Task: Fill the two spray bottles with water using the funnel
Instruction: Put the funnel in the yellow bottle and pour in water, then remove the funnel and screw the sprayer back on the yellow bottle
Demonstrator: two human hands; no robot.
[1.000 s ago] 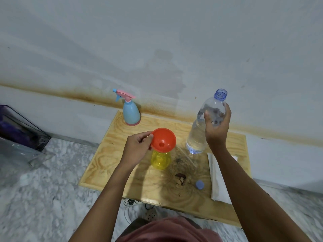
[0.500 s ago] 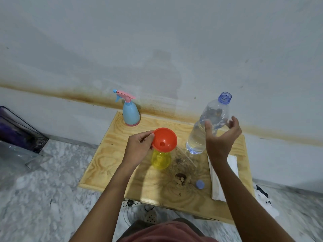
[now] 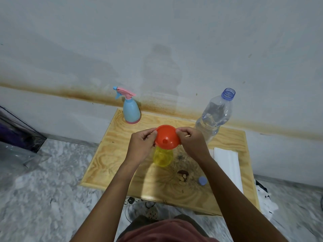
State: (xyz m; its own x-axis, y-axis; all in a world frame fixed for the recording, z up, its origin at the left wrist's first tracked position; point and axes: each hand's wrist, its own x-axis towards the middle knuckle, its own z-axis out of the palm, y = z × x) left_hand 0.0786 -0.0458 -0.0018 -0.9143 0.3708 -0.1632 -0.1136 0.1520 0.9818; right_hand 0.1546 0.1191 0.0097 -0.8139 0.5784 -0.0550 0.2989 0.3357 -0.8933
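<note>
Head view: the orange funnel (image 3: 167,137) sat in the neck of the yellow spray bottle (image 3: 162,157), which stood upright near the middle of the wooden surface (image 3: 108,165). The funnel's long axis ran up and down in line with the bottle, its wide mouth up and its drain hole visible. Both hands were grasping it. The left hand (image 3: 141,145) pinched the left edge of the rim between thumb and fingers, and the right hand (image 3: 192,144) pinched the right edge in the same way. Neither hand touched the yellow bottle itself. I could not tell how much water the yellow bottle held.

The clear water bottle (image 3: 214,116) stood upright behind and to the right of the right hand, close to it, uncapped and only partly full. The right hand was plainly the nearer one for taking it up. Its blue cap (image 3: 202,181) lay on the surface nearer the person, to the right. The blue spray bottle (image 3: 131,110) stood at the back left corner, behind the left hand and well apart from the funnel, with its pink trigger head on. That head would probably need to come off before the funnel could go in.

A folded white cloth (image 3: 227,165) lay along the right side of the surface.

No brand, label or writing could be read on any of the bottles or the funnel.
</note>
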